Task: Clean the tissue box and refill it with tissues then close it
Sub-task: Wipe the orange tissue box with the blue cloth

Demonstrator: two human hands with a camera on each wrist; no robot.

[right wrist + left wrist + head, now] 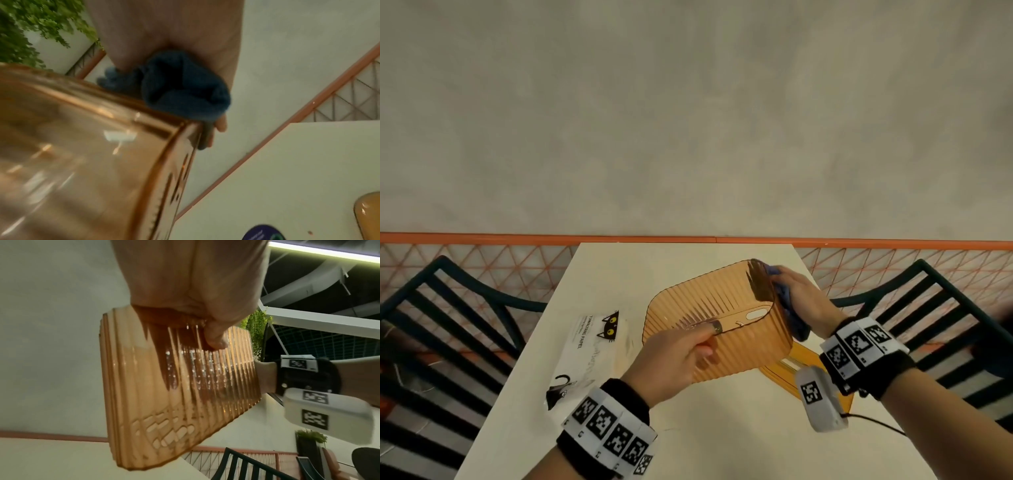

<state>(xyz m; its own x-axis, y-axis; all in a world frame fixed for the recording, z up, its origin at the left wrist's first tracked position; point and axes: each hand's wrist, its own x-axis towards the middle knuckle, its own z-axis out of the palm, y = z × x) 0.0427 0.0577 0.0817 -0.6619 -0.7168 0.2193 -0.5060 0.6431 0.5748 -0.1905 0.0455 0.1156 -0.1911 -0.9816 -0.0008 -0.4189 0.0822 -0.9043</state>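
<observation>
A translucent amber ribbed tissue box (717,317) (179,391) (82,162) is held tilted above the white table (722,428). My left hand (678,353) (191,293) grips its near edge, thumb on the ribbed face. At the box's right end my right hand (801,301) (170,35) clutches a bunched blue cloth (789,311) (183,91) against the box. The box's amber lid (808,363) (368,216) lies flat on the table under my right wrist. A white tissue pack (589,356) printed with black cats lies to the left.
Dark slatted chairs (448,325) (935,308) stand on both sides of the table. An orange lattice railing (688,238) and a grey wall run behind it. A dark round object (265,233) sits on the table near the lid.
</observation>
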